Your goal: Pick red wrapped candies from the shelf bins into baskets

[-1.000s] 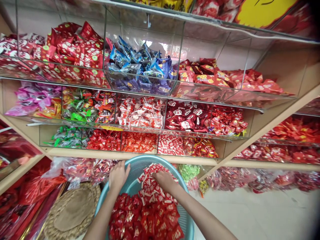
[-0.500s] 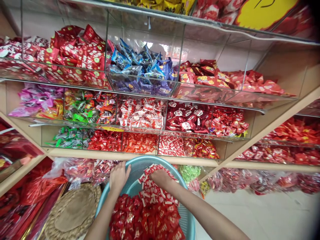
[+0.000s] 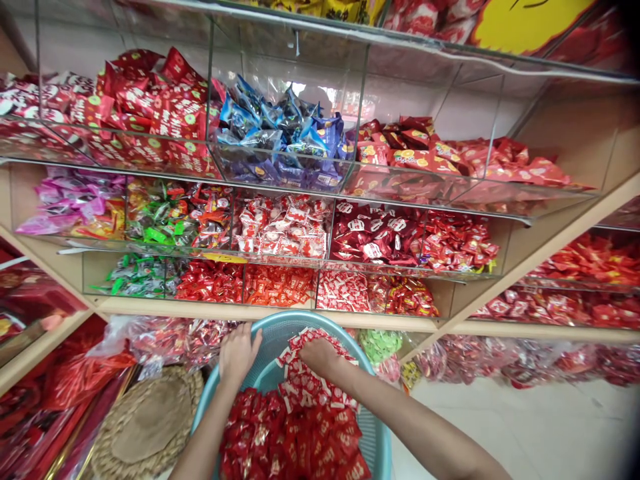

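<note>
Below the right hand [image 3: 320,357], dark-red packets [image 3: 295,433] sit in the blue basket [image 3: 265,357]; that hand rests among red-and-white packets [image 3: 303,388], fingers hidden, openness and hold I can't tell; leftward, the left hand [image 3: 238,355] curls round the rim [image 3: 385,437]; beyond both, packed shelves [image 3: 165,308].

Blue packets [image 3: 265,117] are heaped at upper centre, left of red packets [image 3: 407,159] printed with orange slices. A yellow sign [image 3: 530,25] shows at upper right, pink packets [image 3: 75,199] at mid-left, a round woven straw seat [image 3: 147,413] at lower left.
</note>
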Available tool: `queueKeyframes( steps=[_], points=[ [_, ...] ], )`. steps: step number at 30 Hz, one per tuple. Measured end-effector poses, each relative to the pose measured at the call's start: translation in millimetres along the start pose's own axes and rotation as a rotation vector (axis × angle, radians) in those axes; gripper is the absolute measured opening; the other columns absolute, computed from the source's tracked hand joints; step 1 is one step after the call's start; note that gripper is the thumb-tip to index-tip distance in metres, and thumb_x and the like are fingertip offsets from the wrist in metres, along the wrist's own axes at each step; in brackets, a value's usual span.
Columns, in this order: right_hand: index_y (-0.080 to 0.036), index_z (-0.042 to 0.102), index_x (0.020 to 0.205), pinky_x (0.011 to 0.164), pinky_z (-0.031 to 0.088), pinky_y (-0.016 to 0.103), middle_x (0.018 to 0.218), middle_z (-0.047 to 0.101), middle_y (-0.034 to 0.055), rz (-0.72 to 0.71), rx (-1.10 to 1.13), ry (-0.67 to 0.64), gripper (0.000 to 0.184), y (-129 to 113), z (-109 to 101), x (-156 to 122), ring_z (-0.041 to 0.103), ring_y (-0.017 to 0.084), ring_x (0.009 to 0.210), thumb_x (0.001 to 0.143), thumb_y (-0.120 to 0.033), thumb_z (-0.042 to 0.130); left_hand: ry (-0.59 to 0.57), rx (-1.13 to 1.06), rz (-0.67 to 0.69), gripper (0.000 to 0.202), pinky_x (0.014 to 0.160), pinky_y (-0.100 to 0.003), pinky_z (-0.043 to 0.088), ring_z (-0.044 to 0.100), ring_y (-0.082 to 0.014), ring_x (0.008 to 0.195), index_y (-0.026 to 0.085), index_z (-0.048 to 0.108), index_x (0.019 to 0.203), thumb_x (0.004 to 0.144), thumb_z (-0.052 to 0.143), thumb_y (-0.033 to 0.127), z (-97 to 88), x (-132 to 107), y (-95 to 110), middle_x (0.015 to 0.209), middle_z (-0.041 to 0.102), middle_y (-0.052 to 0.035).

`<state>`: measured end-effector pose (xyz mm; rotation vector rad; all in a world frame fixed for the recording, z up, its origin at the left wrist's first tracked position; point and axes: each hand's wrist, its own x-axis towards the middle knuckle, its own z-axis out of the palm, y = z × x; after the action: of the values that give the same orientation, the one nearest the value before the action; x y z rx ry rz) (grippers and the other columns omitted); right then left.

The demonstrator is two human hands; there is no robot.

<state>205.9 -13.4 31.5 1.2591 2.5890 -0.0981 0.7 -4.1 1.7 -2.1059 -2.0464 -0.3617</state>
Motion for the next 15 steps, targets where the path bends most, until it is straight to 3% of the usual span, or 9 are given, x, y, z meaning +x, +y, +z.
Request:
queueKeyframes(
  steps=[4,6,8,11,13,15],
  points=[
    [-0.015,0.065,0.089,0.069,0.05,0.031,0.087,0.069,0.01,-0.007,0.035,0.031,0.028,2.9,-3.9,-7.5,0.064,0.02,0.081,0.078,0.0,0.044,-0.005,-0.003,-0.007,0.047,0.076,-0.032,0.042,0.061,-0.0211,0.082,0.015,0.057,0.102,0.088,0.022,0.043,-1.5,-0.4,-0.4,0.09,0.066,-0.0095],
    [-0.014,0.063,0.091,0.071,0.049,0.031,0.087,0.069,0.0104,0.016,0.168,0.102,0.025,9.2,-7.5,-14.0,0.064,0.019,0.081,0.083,-0.006,0.04,-0.011,-0.004,-0.012,0.047,0.076,-0.033,0.042,0.061,-0.0215,0.081,0.014,0.057,0.102,0.088,0.022,0.043,-1.9,-0.3,-0.2,0.09,0.066,-0.0101],
    [-0.015,0.062,0.087,0.072,0.047,0.029,0.084,0.068,0.0079,0.052,0.446,0.186,0.023,17.2,-9.8,-21.8,0.062,0.017,0.079,0.087,-0.019,0.039,-0.017,-0.007,-0.013,0.048,0.076,-0.033,0.042,0.061,-0.0218,0.081,0.014,0.057,0.102,0.088,0.022,0.043,-1.9,-0.1,0.3,0.089,0.066,-0.0105],
    [-0.016,0.06,0.083,0.07,0.046,0.026,0.083,0.066,0.0043,0.129,1.033,0.24,0.032,28.2,-6.0,-34.9,0.06,0.014,0.077,0.089,-0.035,0.034,-0.017,-0.018,-0.013,0.048,0.077,-0.033,0.042,0.061,-0.022,0.082,0.014,0.057,0.102,0.088,0.022,0.043,-1.1,0.3,0.7,0.089,0.066,-0.0109],
    [-0.016,0.058,0.09,0.071,0.047,0.026,0.091,0.065,0.0053,0.204,1.391,0.239,0.032,33.6,0.9,-43.7,0.06,0.014,0.084,0.088,-0.038,0.035,-0.012,-0.025,-0.015,0.048,0.077,-0.033,0.042,0.061,-0.0219,0.083,0.014,0.057,0.103,0.087,0.023,0.043,-0.1,0.5,0.6,0.09,0.066,-0.0112],
    [-0.016,0.055,0.099,0.074,0.047,0.028,0.101,0.063,0.0068,0.263,1.58,0.244,0.026,37.4,8.0,-51.7,0.059,0.016,0.092,0.083,-0.033,0.042,-0.007,-0.029,-0.016,0.047,0.078,-0.033,0.042,0.061,-0.0217,0.084,0.014,0.058,0.103,0.087,0.024,0.043,0.6,0.7,0.6,0.091,0.065,-0.0112]
  ],
)
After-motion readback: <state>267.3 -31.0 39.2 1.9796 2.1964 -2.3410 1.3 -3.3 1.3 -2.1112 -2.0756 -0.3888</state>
